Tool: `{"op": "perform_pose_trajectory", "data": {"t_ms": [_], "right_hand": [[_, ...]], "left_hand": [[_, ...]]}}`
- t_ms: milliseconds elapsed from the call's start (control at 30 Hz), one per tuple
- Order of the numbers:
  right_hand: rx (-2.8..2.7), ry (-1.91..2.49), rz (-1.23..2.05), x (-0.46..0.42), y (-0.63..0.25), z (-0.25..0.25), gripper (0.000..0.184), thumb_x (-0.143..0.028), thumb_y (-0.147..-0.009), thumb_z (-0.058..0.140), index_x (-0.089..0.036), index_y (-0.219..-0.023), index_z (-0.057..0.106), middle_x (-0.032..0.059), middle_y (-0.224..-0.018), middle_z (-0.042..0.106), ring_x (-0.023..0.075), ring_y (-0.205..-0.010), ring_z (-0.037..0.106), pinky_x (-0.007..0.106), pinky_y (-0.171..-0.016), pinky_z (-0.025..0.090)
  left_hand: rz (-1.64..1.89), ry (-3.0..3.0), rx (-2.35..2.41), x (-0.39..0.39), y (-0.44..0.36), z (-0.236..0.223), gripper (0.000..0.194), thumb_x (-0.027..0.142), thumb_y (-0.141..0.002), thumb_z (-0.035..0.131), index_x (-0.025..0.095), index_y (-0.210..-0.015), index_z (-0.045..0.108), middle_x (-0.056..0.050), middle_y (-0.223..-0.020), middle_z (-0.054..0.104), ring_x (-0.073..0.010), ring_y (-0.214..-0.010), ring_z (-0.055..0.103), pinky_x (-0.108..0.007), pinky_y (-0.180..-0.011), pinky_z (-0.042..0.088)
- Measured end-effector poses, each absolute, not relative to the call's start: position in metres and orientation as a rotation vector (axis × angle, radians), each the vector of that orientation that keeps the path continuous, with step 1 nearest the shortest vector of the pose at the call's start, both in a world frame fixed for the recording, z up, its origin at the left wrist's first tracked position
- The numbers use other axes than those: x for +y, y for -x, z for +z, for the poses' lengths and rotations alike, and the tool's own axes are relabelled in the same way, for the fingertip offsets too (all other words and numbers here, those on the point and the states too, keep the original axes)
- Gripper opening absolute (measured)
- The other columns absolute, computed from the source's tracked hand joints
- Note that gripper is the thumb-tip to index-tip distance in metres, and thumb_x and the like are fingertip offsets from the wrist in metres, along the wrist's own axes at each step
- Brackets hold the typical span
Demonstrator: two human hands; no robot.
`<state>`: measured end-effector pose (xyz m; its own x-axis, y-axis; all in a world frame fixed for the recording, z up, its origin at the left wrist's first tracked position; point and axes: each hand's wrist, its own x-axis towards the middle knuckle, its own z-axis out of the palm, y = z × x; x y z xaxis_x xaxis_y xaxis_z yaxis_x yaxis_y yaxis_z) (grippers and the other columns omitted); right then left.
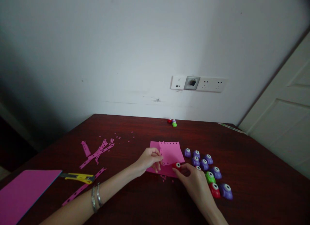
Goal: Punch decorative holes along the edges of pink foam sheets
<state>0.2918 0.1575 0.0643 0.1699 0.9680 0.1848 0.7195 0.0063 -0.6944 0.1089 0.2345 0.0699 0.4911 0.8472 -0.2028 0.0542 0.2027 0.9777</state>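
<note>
The view is filled mostly by a pale wall (121, 57), against which a dark red-brown counter (130, 199) is set; a white panelled door (285, 86) is seen at the right. A large pink sheet (26, 192) is laid at the counter's left side. The right hand (195, 178) is closed on a red punch (177, 166), which is held between thumb and fingers at the lower right of a pink square (171, 153). The left hand (149, 158) is held at the square's left edge with its fingers curled; whether paper is pinched there cannot be told. The square is rested on a lower pink paper (154, 143), and dark holes are lined along its top and left edges. Sockets (211, 84) are mounted on the wall. Pierced pink strips (97, 154) are scattered at the left, one of them crossed by a yellow cutter (79, 177). To the right of the papers, purple punches (226, 191) are grouped with a green punch (210, 177) and another red one (214, 190). Three small punches (174, 124) are placed near the wall. Bangles (96, 197) are worn on the left forearm. Tiny pink cutouts (163, 178) are strewn below the papers and beyond the strips.
</note>
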Motion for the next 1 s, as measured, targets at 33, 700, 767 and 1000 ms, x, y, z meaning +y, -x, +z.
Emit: {"op": "perform_pose_trajectory", "data": {"t_ms": [33, 700, 767, 1000], "right_hand": [[-1.608, 1.776, 0.465, 0.158, -0.292, 0.064, 0.025, -0.043, -0.073, 0.057, -0.02, -0.067, 0.065, 0.0011, -0.059, 0.066, 0.0174, -0.055, 0.062, 0.025, -0.052, 0.044], [-1.737, 1.772, 0.297, 0.156, -0.286, 0.062, 0.021, -0.038, -0.075, 0.057, -0.02, -0.064, 0.06, 0.0025, -0.06, 0.065, 0.0168, -0.054, 0.06, 0.025, -0.051, 0.042], [-1.781, 1.787, 0.256, 0.156, -0.282, 0.061, 0.02, -0.037, -0.076, 0.056, -0.02, -0.066, 0.06, 0.003, -0.063, 0.065, 0.017, -0.056, 0.06, 0.025, -0.052, 0.042], [-1.917, 1.863, 0.104, 0.156, -0.27, 0.057, 0.02, -0.037, -0.079, 0.054, -0.021, -0.067, 0.056, 0.0031, -0.066, 0.064, 0.0178, -0.057, 0.06, 0.025, -0.051, 0.039]], "left_hand": [[0.676, -1.256, 0.917, 0.234, -0.109, 0.07, 0.024, 0.031, -0.068, 0.064, 0.014, -0.073, 0.049, -0.003, -0.061, 0.062, -0.011, -0.044, 0.055, -0.022, -0.039, 0.043], [0.574, -1.268, 0.906, 0.234, -0.109, 0.071, 0.031, 0.035, -0.062, 0.069, 0.013, -0.07, 0.049, -0.003, -0.058, 0.061, -0.0108, -0.042, 0.055, -0.022, -0.04, 0.042], [0.522, -1.281, 0.924, 0.236, -0.108, 0.07, 0.031, 0.035, -0.061, 0.07, 0.014, -0.069, 0.049, -0.003, -0.058, 0.061, -0.0109, -0.042, 0.054, -0.021, -0.039, 0.04], [0.415, -1.611, 1.097, 0.247, -0.099, 0.058, 0.021, 0.034, -0.07, 0.06, 0.015, -0.069, 0.051, 0.001, -0.051, 0.057, -0.0063, -0.034, 0.041, -0.019, -0.036, 0.029]]}}
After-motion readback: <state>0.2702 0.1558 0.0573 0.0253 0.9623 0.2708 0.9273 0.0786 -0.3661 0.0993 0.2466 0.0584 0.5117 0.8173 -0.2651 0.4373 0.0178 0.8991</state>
